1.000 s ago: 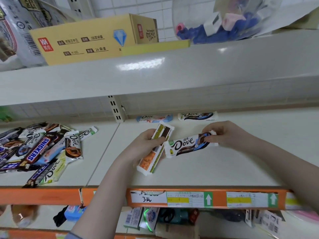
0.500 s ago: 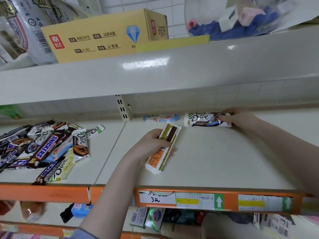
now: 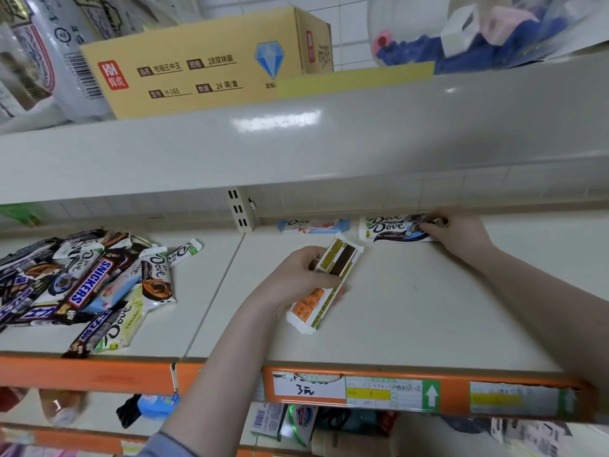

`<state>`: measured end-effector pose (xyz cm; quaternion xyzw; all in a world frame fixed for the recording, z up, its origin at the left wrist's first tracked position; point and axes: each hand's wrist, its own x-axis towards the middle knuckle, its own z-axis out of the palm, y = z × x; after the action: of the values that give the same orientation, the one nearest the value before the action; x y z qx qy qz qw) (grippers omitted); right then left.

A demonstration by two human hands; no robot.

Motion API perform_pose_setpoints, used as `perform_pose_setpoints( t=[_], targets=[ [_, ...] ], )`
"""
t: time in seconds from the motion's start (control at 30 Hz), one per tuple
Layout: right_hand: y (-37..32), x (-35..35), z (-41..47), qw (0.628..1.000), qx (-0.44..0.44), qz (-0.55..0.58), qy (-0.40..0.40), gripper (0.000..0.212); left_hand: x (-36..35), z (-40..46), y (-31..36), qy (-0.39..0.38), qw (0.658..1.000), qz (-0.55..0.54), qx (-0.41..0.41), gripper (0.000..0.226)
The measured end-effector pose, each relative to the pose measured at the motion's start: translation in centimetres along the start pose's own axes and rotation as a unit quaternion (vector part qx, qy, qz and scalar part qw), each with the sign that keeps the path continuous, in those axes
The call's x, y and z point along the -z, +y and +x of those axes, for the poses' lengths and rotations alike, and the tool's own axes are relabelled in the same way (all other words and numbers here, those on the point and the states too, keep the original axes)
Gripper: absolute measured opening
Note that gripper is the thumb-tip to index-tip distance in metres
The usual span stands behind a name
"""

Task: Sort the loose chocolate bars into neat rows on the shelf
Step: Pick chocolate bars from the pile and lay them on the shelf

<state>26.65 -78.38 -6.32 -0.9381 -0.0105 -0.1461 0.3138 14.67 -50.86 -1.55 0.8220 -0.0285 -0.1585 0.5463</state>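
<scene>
Hands: left (image 3: pixel 301 275) grips orange-backed bar (image 3: pixel 324 283) | right (image 3: pixel 456 234) pinches dark Dove bar (image 3: pixel 392 229)

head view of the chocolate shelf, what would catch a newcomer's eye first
The jumbled heap of chocolate bars at the shelf's left end stands out first. Mid-shelf, the left hand grips an orange and white bar. At the back, the right hand holds a dark Dove bar beside a light blue Dove bar.
</scene>
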Motion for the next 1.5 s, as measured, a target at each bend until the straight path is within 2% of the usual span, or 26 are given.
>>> perform_pose_setpoints(
  t=[0.1, 0.2, 0.37, 0.47, 0.6, 0.8, 0.9, 0.97, 1.0, 1.07, 1.13, 1.2, 1.3, 1.43, 1.5],
  targets=[
    [-0.2, -0.2, -0.2, 0.998, 0.018, -0.038, 0.043, 0.025, 0.1, 0.2, 0.0, -0.008, 1.0, 0.025, -0.012, 0.036],
    [-1.5, 0.2, -1.3, 0.99, 0.111, -0.025, 0.079, 0.026, 0.2, 0.4, 0.2, -0.027, 0.998, 0.059, -0.024, 0.033],
    [-3.8, 0.5, -5.1, 0.948, 0.319, -0.013, 0.004, 0.035, 0.1, 0.5, 0.5, -0.057, 0.995, 0.07, -0.035, 0.024],
    [-4.5, 0.1, -6.7, 0.915, 0.402, -0.017, -0.014, 0.04, 0.0, 0.6, 0.7, -0.086, 0.994, 0.058, -0.035, 0.022],
    [-4.9, -0.7, -7.3, 0.887, 0.46, -0.015, -0.02, 0.036, -0.5, 0.7, 0.9, -0.127, 0.991, 0.03, -0.025, 0.022],
    [-5.7, 0.1, -7.7, 0.877, 0.481, 0.0, -0.005, 0.028, -0.7, 0.3, 0.9, -0.155, 0.988, -0.005, -0.019, 0.022],
    [-6.0, 0.6, -7.9, 0.892, 0.449, 0.029, -0.036, 0.033, -0.6, 0.1, 0.2, -0.16, 0.986, -0.022, -0.041, 0.03],
    [-6.1, 1.1, -8.0, 0.923, 0.373, 0.064, -0.069, 0.022, -0.2, -0.1, -0.4, -0.14, 0.989, -0.021, -0.044, 0.028],
    [-6.1, 1.3, -7.9, 0.938, 0.323, 0.081, -0.093, 0.012, 0.0, -0.3, -0.6, -0.118, 0.992, -0.026, -0.047, 0.025],
    [-6.0, 1.5, -7.7, 0.955, 0.24, 0.116, -0.132, 0.02, 0.3, -0.6, -1.1, -0.056, 0.996, -0.044, -0.056, 0.016],
    [-5.7, 1.6, -7.7, 0.957, 0.169, 0.172, -0.162, 0.022, 0.5, -0.8, -1.5, 0.008, 0.996, -0.057, -0.066, 0.014],
    [-5.4, 1.7, -7.7, 0.949, 0.117, 0.221, -0.195, 0.014, 0.3, -1.0, -1.9, 0.053, 0.994, -0.054, -0.074, 0.01],
    [-4.9, 1.6, -7.8, 0.947, 0.095, 0.214, -0.218, 0.01, -0.6, -1.3, -2.6, 0.115, 0.989, 0.028, -0.092, 0.011],
    [-4.9, 1.8, -8.3, 0.953, 0.105, 0.192, -0.208, 0.011, -2.2, -1.2, -3.5, 0.203, 0.953, 0.183, -0.128, 0.008],
    [-4.8, 1.9, -8.5, 0.956, 0.094, 0.192, -0.203, 0.01, -2.9, -1.0, -3.9, 0.222, 0.937, 0.227, -0.144, 0.023]
  ],
)
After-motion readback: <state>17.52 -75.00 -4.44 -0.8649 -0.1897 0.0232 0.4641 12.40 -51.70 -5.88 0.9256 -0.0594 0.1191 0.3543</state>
